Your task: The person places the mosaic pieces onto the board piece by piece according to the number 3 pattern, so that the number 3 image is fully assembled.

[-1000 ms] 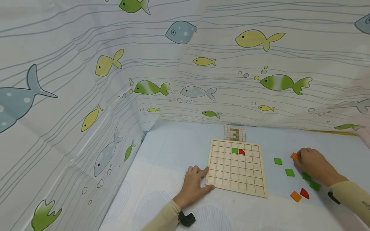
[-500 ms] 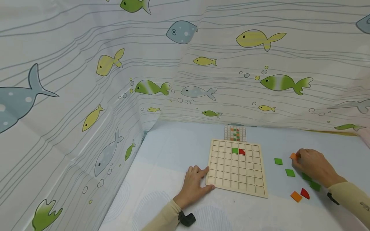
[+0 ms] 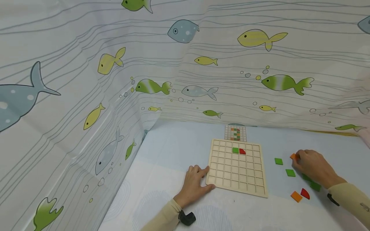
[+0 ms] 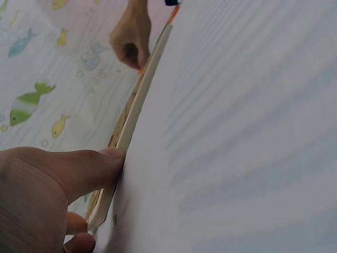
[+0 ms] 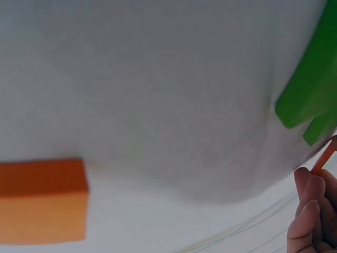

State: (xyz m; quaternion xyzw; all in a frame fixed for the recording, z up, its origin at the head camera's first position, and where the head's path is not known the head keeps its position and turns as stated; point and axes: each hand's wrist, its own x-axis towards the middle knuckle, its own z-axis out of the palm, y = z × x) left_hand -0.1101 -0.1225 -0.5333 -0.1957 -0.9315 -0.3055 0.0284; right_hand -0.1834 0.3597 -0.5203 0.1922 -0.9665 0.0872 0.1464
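Observation:
At the front left corner of a square wooden grid board (image 3: 237, 168) is my left hand (image 3: 192, 186). Its thumb lies along the front edge and a finger against the left edge, gripping the corner between them. A green square tile (image 3: 235, 150) and a red quarter-circle tile (image 3: 242, 151) sit side by side in the board's upper cells. Right of the board, my right hand (image 3: 313, 165) pinches an orange tile (image 3: 293, 156) between thumb and fingers. In the right wrist view the same orange tile (image 5: 325, 157) shows between the fingertips, partly cut off by the frame.
Loose around the right hand lie several green tiles (image 3: 290, 173), another orange tile (image 3: 296, 196) and a red quarter-circle piece (image 3: 305, 193). Behind the board is a small pattern card (image 3: 235, 133) with coloured squares. A fish-print curtain (image 3: 225, 73) surrounds the table.
My right hand has shifted very slightly left and toward me with the orange tile in its fingers. The left hand keeps its place at the board's corner.

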